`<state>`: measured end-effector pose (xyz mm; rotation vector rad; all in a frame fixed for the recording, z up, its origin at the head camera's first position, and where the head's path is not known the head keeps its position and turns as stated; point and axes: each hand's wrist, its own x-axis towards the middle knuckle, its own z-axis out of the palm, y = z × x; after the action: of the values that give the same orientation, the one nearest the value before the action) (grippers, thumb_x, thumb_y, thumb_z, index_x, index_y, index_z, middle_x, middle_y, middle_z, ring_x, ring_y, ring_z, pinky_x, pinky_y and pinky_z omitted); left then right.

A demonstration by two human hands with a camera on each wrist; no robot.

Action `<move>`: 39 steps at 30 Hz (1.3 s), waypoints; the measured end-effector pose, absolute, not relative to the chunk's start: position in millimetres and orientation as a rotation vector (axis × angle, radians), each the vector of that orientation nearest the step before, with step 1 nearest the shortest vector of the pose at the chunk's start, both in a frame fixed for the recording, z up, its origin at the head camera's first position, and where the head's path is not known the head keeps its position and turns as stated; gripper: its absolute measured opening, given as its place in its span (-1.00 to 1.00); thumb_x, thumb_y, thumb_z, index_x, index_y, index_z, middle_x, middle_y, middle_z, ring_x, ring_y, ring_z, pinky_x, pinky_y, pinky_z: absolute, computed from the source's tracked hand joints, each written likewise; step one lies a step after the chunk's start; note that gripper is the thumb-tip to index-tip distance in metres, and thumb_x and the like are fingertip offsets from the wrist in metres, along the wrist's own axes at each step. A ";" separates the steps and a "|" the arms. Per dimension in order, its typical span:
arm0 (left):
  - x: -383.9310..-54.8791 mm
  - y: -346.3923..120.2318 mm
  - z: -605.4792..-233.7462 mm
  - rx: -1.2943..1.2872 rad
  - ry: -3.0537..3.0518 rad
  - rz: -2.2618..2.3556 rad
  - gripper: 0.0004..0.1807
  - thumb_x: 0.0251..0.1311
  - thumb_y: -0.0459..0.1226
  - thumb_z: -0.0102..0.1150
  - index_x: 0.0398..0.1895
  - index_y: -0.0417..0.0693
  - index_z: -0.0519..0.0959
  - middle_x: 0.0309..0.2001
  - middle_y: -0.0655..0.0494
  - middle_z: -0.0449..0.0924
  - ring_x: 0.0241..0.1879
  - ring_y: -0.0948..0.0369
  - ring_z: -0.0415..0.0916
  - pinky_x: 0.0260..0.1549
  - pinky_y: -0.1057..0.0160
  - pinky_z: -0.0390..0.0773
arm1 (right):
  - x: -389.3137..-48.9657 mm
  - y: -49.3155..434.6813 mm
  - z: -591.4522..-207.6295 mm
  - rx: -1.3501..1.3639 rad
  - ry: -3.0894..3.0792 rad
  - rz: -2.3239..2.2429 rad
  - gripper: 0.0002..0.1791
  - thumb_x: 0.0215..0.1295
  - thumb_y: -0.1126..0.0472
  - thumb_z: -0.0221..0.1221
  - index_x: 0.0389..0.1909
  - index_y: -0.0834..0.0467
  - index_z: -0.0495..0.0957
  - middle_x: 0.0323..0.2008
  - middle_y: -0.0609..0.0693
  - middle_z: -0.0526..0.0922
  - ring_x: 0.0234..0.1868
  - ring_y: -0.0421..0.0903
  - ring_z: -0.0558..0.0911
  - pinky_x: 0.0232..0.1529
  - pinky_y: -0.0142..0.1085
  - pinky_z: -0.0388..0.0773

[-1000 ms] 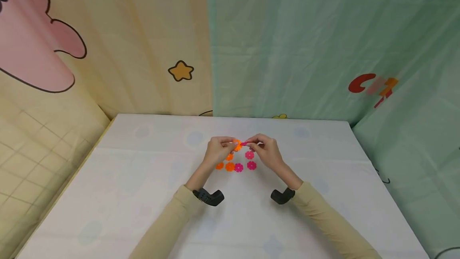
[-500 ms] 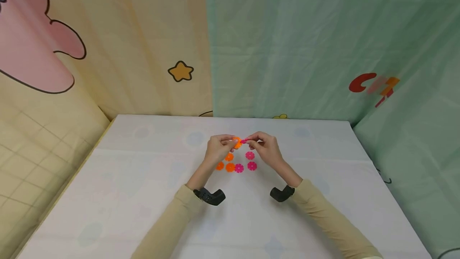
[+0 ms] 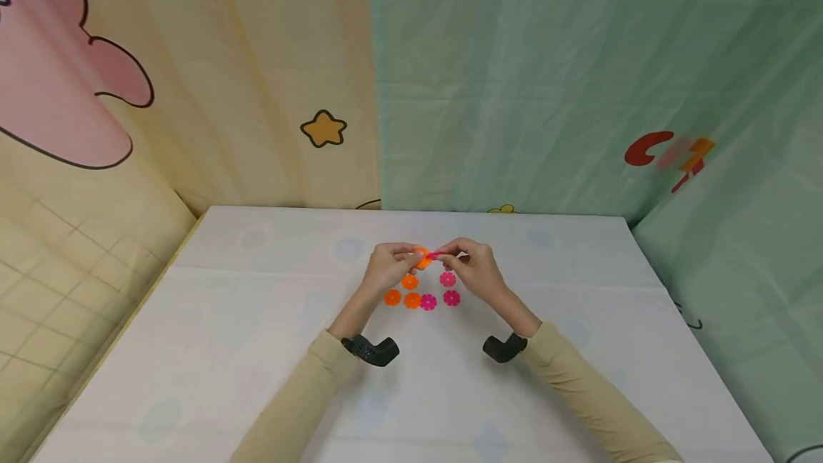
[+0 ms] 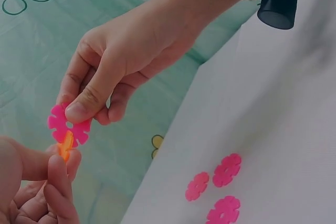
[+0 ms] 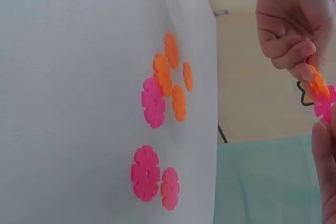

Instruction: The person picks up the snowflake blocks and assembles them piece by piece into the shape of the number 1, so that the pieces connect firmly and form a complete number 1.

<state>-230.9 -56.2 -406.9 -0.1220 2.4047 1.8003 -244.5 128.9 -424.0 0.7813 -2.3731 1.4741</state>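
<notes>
Disc in pink [image 4: 80,131] meets disc in orange [image 4: 65,146] above tabletop [image 3: 418,377], toward its far side; they're set crosswise & look slotted, tho depth of fit can't be told; R hand [image 3: 474,268] pinches pink one btwn thumb & fingers at its rim, L hand [image 3: 386,266] likewise pinches orange one; both prob. light, stiff plastic, a bit slick, thin tabs maybe bendable; best hold = flat faces nr rim opposite the joint, w/ slots left free; below, flat on tabletop, lie four loose orange discs [image 5: 162,74] & three loose pink discs [image 5: 149,106], one of each side by side, touching or nearly so; farther out, black wrist devices [image 3: 379,353], tan sleeves [image 3: 289,406]; green curtain [image 3: 514,91] behind.
</notes>
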 end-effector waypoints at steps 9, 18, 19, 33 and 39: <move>-229.4 -64.6 -417.4 0.015 2.270 1.831 -0.65 0.35 -0.23 0.07 0.09 -0.25 0.53 -0.31 -0.15 0.69 -0.41 -0.03 0.60 -0.30 0.23 0.61 | -244.8 128.8 -414.4 0.732 -2.462 1.470 -0.81 0.10 0.20 0.35 -0.31 0.22 0.71 -0.41 0.10 0.75 -0.44 0.03 0.70 -0.39 -0.48 0.60; -225.7 -77.7 -423.3 0.200 2.262 1.801 -0.67 0.39 -0.27 -0.02 0.15 -0.17 0.49 -0.13 -0.33 0.59 -0.18 -0.20 0.57 -0.09 -0.02 0.60 | -244.0 122.5 -418.4 0.733 -2.534 1.415 -0.84 0.22 0.22 0.27 -0.22 0.17 0.70 -0.32 0.03 0.75 -0.43 -0.08 0.63 -0.43 -0.43 0.60; -225.7 -78.5 -423.2 0.214 2.277 1.794 -0.68 0.39 -0.27 -0.01 0.14 -0.16 0.50 -0.13 -0.29 0.59 -0.18 -0.20 0.57 -0.12 -0.02 0.60 | -244.3 121.9 -419.2 0.733 -2.531 1.396 -0.84 0.22 0.22 0.28 -0.22 0.17 0.70 -0.31 0.02 0.74 -0.43 -0.08 0.62 -0.44 -0.43 0.59; -227.5 -78.5 -432.3 0.252 2.379 1.806 -0.71 0.26 -0.23 0.20 -0.03 -0.18 0.59 -0.20 -0.25 0.62 -0.25 -0.21 0.59 -0.29 0.01 0.63 | -242.3 116.5 -423.5 0.718 -2.489 1.345 -0.80 0.15 0.23 0.34 -0.21 0.18 0.69 -0.31 0.04 0.73 -0.38 -0.11 0.59 -0.44 -0.42 0.57; -224.5 -79.8 -437.1 0.207 2.440 1.809 -0.73 0.26 -0.23 0.20 -0.05 -0.19 0.59 -0.22 -0.29 0.61 -0.30 -0.18 0.58 -0.44 0.19 0.60 | -243.1 122.4 -432.4 0.684 -2.492 1.353 -0.70 0.15 0.23 0.34 -0.08 0.17 0.62 -0.21 0.13 0.72 -0.32 -0.09 0.62 -0.25 -0.37 0.62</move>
<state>-224.5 -79.8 -437.1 0.2068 2.4400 1.8088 -243.1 122.4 -432.4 0.6839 -2.4916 1.3532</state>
